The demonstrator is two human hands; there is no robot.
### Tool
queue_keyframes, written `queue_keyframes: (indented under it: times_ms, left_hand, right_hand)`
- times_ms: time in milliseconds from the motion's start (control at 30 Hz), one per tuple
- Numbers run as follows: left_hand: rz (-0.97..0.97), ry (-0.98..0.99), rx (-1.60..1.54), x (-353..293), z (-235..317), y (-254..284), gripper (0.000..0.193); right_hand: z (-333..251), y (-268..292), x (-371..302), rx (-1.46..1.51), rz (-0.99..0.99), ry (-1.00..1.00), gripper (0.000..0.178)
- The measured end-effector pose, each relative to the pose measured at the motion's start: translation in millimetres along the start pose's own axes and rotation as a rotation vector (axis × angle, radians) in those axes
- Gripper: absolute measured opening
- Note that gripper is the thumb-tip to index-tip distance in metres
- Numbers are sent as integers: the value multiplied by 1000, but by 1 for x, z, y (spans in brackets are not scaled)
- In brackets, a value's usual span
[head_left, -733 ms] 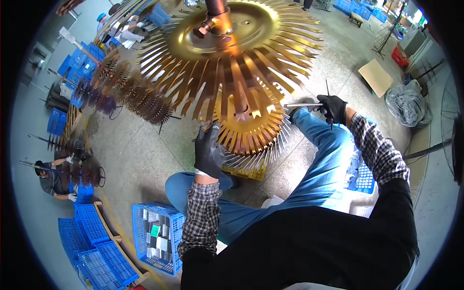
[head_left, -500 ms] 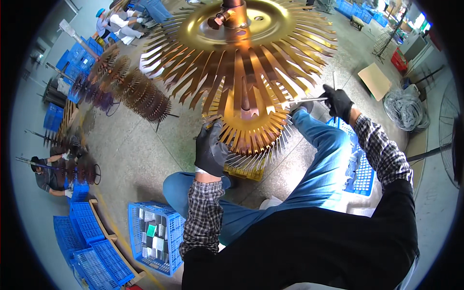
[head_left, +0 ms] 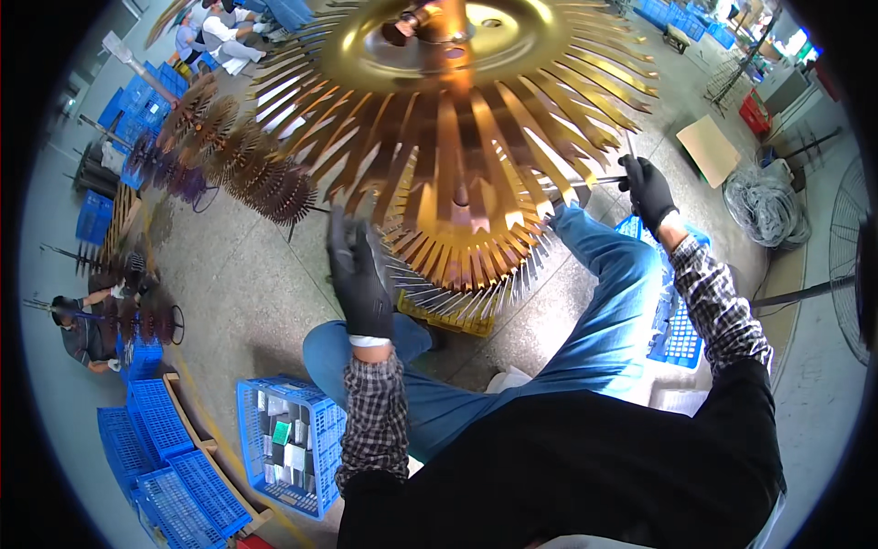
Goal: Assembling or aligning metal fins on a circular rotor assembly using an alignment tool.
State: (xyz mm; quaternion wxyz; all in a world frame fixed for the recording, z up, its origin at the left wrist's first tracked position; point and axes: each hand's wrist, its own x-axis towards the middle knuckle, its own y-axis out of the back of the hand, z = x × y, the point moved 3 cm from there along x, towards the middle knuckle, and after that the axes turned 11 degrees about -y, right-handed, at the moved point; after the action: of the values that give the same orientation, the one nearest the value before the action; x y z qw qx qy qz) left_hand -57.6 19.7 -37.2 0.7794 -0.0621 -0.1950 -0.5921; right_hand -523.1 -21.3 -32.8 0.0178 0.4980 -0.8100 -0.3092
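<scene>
A large gold-coloured stack of toothed metal discs (head_left: 457, 119) with forked prongs fills the upper middle. It sits on a central shaft with a bolt (head_left: 402, 27). Beneath it, smaller pronged rings and a fan of thin silver prongs (head_left: 494, 297) show. My left hand (head_left: 361, 274), in a black glove, is at the left edge of the prongs, slightly blurred, its fingers raised and apart. On the right, my black-gloved right hand (head_left: 651, 197) is closed round a thin metal rod (head_left: 604, 180) that points in toward the prongs; its far end is hidden behind them.
A yellow crate (head_left: 448, 316) stands under the discs. Blue crates sit beside my legs, the left one (head_left: 288, 448) holding small packets. More disc stacks (head_left: 247, 178) stand at left, near co-workers. A cardboard sheet (head_left: 709, 151), bagged wire (head_left: 766, 209) and a fan (head_left: 851, 256) are at right.
My left hand has moved left and slightly up, and its fingers have come away from the lower prongs. The upper disc has turned a little. My right hand still grips the rod, moved slightly.
</scene>
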Motion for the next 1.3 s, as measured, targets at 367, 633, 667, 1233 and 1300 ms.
queue_keyframes:
  times_ms: [367, 633, 667, 1233, 1300]
  left_hand:
    - [-497, -658, 886, 49, -47, -44, 59]
    - [-463, -963, 856, 52, -59, -55, 63]
    - [-440, -982, 851, 49, -54, -55, 64]
    - [-386, -1145, 946, 45, -12, -51, 53]
    - [-385, -1161, 944, 47, -3, -52, 47]
  right_hand:
    - [25, -5, 37, -459, -96, -23, 46]
    - [18, 5, 41, -563, -171, -29, 42]
    - [22, 7, 43, -595, -161, 14, 41]
    - [2, 1, 32, -336, -379, -441, 35]
    - [5, 3, 33, -297, -380, -389, 34]
